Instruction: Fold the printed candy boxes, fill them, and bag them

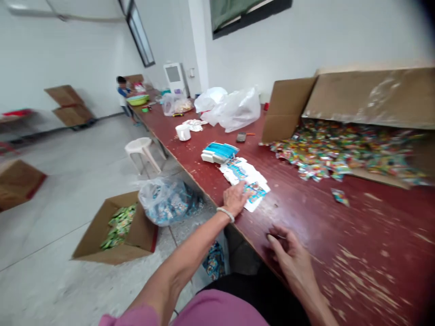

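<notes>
My left hand [234, 198], with a pale bracelet at the wrist, rests its fingers on the near end of a fanned row of flat white-and-blue printed cartons [244, 174]. Its fingers reach forward over the print, and I see no carton lifted. Just beyond the row lies a stack of blue-and-white cartons [220, 151]. My right hand [288, 249] hovers by the table's near edge, fingers loosely curled and thumb apart, with nothing visible in it. The red worn table [306, 213] runs beneath both hands.
An open cardboard box [288, 104] spills small colourful wrapped packets [322, 149] on the right. Farther along are a white cup [183, 132] and plastic bags [234, 106]. On the floor stand a box of green packets [146, 231], a bag of blue packets [170, 203] and a stool [139, 145]. A person [124, 97] stands far off.
</notes>
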### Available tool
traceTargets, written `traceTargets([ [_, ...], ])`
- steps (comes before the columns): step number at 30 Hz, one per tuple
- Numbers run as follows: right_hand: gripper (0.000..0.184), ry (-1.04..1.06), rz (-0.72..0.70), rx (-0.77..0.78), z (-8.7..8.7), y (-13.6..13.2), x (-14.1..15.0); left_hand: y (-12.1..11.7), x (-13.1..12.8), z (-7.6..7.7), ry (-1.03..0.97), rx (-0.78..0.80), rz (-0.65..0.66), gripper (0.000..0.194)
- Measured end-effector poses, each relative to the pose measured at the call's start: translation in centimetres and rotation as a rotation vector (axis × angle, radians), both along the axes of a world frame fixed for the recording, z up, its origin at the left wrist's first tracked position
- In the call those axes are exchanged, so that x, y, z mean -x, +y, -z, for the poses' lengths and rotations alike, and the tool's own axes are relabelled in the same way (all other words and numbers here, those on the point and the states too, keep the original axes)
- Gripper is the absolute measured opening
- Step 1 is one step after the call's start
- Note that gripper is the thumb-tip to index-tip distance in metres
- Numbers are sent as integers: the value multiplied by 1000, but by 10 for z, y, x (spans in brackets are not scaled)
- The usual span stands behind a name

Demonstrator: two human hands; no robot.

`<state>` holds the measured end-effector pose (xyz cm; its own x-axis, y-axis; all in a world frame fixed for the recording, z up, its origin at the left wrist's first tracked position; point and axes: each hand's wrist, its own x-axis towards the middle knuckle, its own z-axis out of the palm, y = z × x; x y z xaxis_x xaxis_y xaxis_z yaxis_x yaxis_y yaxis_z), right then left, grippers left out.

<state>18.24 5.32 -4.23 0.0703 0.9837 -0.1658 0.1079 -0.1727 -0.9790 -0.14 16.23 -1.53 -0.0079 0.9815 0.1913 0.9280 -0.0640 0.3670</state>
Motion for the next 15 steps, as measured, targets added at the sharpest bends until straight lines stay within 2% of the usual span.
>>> traceTargets([
  [4, 57, 86, 40, -10, -3, 0, -3, 8, 10, -8, -98, -11, -32, 37],
  [9, 59, 191, 57, 44, -23, -1, -2, 9, 14, -22, -219, -17, -75, 19],
  [15, 53, 222, 51, 22, -34, 0, -2, 17, 13, -25, -480, -72, -179, 14],
])
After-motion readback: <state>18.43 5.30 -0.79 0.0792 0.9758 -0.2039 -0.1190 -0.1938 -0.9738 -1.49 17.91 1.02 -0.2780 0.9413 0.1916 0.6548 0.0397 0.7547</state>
